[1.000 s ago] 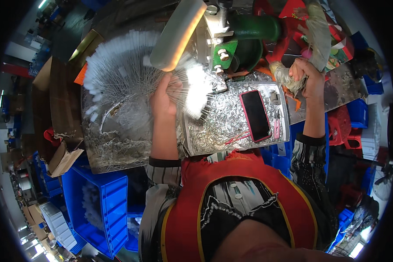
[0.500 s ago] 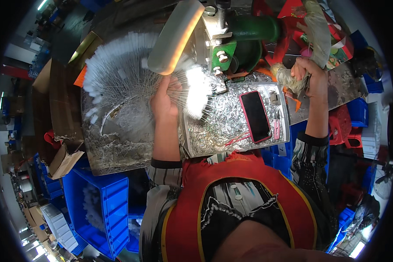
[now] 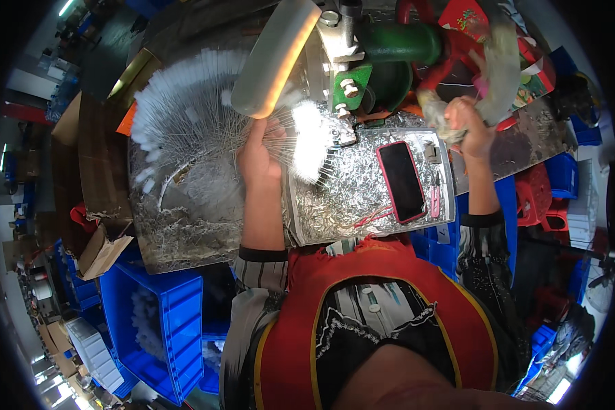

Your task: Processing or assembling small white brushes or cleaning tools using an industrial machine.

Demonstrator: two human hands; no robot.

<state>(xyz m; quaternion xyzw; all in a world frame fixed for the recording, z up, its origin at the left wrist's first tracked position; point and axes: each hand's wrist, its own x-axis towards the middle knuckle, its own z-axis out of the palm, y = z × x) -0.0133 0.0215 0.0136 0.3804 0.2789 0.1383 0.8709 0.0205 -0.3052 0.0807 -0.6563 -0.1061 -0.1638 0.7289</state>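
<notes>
My left hand (image 3: 260, 158) is closed among thin wire stems under a glowing lamp (image 3: 275, 61); how many it grips is hidden. These belong to a fan-shaped heap of white-tipped wire brushes (image 3: 178, 102) on the worn bench. Brightly lit white bristles (image 3: 309, 140) stick out right of the hand, close to the metal jaw of a green press (image 3: 350, 87). At the right, my right hand (image 3: 469, 126) is wrapped round the press's lever handle (image 3: 500, 75), which is bound in pale, worn wrapping and blurred by motion.
A foil-covered board (image 3: 348, 205) before me carries a red-cased phone (image 3: 400, 183) and a small pink-handled tool (image 3: 435, 197). Cardboard (image 3: 89, 164) stands along the left bench edge. Below it is a blue bin (image 3: 178, 335) with white bristly pieces. Red stools (image 3: 533, 198) stand at right.
My right hand has pulled the lever handle left and toward me, and the press's screw has turned or dropped slightly. The left hand has stayed almost in place.
</notes>
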